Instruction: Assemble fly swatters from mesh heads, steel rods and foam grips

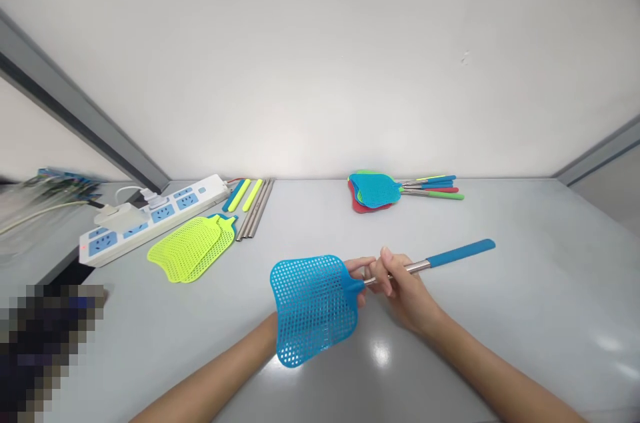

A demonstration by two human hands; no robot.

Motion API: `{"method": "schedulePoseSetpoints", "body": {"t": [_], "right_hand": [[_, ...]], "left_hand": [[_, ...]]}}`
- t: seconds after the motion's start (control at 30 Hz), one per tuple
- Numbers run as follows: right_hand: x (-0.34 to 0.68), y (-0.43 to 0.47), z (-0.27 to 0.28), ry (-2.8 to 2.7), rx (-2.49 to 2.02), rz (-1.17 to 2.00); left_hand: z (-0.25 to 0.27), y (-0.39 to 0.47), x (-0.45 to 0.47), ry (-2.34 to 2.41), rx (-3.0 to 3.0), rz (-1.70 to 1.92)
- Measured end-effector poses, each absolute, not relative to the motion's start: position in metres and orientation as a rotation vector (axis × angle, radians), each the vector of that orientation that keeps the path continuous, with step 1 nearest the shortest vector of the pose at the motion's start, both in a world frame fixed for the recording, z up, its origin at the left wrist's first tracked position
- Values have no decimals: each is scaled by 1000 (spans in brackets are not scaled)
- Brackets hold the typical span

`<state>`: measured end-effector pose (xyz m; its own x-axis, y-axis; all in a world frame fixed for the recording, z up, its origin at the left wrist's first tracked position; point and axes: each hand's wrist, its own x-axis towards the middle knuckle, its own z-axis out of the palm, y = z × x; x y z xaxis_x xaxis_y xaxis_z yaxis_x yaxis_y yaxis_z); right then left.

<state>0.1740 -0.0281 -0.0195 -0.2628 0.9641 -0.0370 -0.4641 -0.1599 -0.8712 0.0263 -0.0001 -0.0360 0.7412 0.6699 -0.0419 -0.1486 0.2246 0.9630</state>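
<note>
A blue fly swatter (316,309) is held over the table, its perforated head to the left and its blue grip pointing right and up. My right hand (400,283) closes around its metal rod between head and grip. Behind the swatter's head, my left hand (357,266) is mostly hidden; its fingers show at the neck, closed about it. Beyond my hands lies a pile of fly swatters (377,189) with blue, red and green parts. To the left are yellow-green swatter heads (193,246), metal rods (257,209) and blue and yellow grip sleeves (240,195).
A white power strip (150,223) with plugs and cords lies along the left side. Clear plastic bags (45,216) sit at the far left, and a pixelated dark area covers the lower left. A pale wall (320,76) rises behind the grey table (525,289).
</note>
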Motion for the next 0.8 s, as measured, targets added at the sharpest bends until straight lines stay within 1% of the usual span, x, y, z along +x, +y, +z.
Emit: {"method": "schedulePoseSetpoints", "body": {"t": [0.07, 0.13, 0.27, 0.37, 0.5, 0.6, 0.7, 0.8], "right_hand": [[173, -29, -17, -939, -819, 1673], [170, -29, -14, -902, -835, 1680], [160, -32, -17, -856, -845, 1701], [153, -36, -25, -898, -883, 1719], [146, -40, -36, -915, -859, 1807], [143, -40, -38, -838, -836, 1829], [141, -39, -39, -784, -826, 1811], [140, -36, -41, -763, -810, 1806]], "left_hand": [[-32, -7, 25, 509, 1283, 623], [-27, -14, 23, 642, 1399, 772], [-21, -20, 20, 731, 1546, 830], [-23, -21, 22, 810, 1495, 950], [-28, -20, 27, 1032, 1346, 1090], [-30, -19, 31, 1090, 1246, 1016], [-31, -19, 34, 915, 1187, 875], [-30, -18, 33, 856, 1201, 858]]}}
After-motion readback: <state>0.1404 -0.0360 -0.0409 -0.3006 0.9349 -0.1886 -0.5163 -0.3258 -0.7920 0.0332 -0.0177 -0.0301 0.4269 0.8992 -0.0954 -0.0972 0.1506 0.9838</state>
